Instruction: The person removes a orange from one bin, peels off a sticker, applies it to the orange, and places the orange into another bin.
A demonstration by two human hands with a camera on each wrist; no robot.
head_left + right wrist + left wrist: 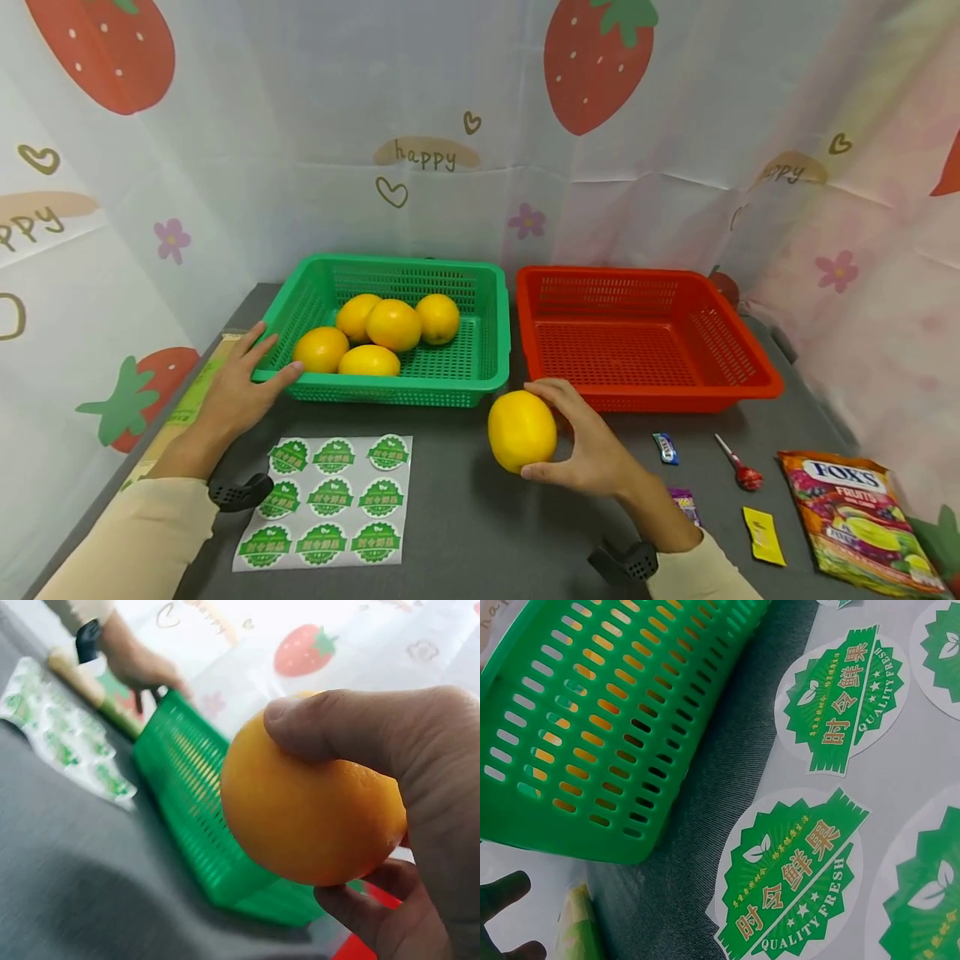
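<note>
An orange (307, 802) is held up by my right hand (588, 442), thumb on one side and fingers on the other, over the grey table in front of the gap between two baskets. My left hand (243, 383) rests at the left front corner of the green basket (420, 392), its fingers spread and its thumb lying over the rim. Several oranges (393, 325) lie together in the left part of that basket. In the left wrist view, two dark fingertips (510, 889) show below the basket's slotted wall.
A red basket (652, 396) stands right of the green one. A sheet of round green stickers (322, 500) lies in front of my left arm. At the right are a lollipop (747, 477), small wrapped sweets (763, 535) and a FOX'S candy bag (858, 521). A printed curtain (450, 75) hangs behind.
</note>
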